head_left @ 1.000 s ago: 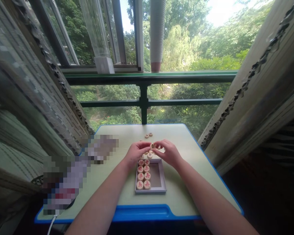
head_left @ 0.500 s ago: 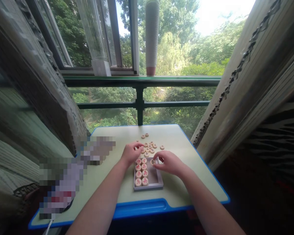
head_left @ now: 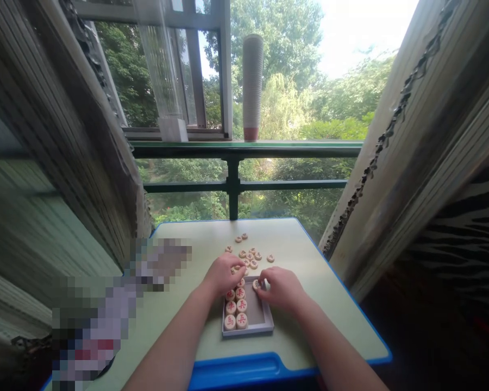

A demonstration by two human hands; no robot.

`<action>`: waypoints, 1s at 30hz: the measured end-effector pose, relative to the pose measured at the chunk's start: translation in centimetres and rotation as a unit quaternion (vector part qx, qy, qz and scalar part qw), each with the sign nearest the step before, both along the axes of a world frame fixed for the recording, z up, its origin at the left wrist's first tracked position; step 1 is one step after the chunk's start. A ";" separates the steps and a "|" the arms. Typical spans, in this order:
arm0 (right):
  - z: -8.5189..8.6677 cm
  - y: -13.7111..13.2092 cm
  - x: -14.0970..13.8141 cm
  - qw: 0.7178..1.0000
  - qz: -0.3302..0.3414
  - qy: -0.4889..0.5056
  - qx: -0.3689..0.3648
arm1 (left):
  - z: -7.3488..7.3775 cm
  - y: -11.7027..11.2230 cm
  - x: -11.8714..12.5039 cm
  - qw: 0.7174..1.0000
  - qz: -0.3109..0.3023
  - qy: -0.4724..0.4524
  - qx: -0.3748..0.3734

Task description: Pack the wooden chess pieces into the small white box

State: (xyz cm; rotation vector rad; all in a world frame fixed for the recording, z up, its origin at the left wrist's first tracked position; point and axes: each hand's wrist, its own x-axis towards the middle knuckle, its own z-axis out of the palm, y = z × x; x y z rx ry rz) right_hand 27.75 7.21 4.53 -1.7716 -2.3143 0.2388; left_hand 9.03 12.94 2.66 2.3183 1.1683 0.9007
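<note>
Black-marked, the piece we held aloft now joins red pieces inside the box, far end, pinched by our right hand, while our half-curled left hand hides any hold.

Stacked cups on green railing, curtains both sides, trees outside
</note>
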 end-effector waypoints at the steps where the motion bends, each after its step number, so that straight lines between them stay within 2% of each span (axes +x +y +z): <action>1: 0.0 0.0 0.0 1.000 -0.004 -0.005 -0.001 | 0.0 -0.1 0.0 1.000 -0.004 0.004 0.003; 15: 0.8 -0.4 -0.1 1.000 -0.022 -0.014 -0.005 | -0.3 0.1 -0.5 0.998 0.034 0.033 0.043; 22: 0.6 -0.4 0.0 1.000 0.001 0.003 0.005 | -0.3 0.4 -0.8 0.996 0.056 0.024 0.060; 25: 0.6 -0.4 -0.1 1.000 0.007 -0.001 -0.005 | -0.6 0.6 -1.1 0.994 0.079 -0.002 0.072; 30: 0.7 -0.3 0.0 1.000 -0.002 -0.017 -0.009 | -1.4 1.2 -1.6 0.983 0.162 -0.063 0.055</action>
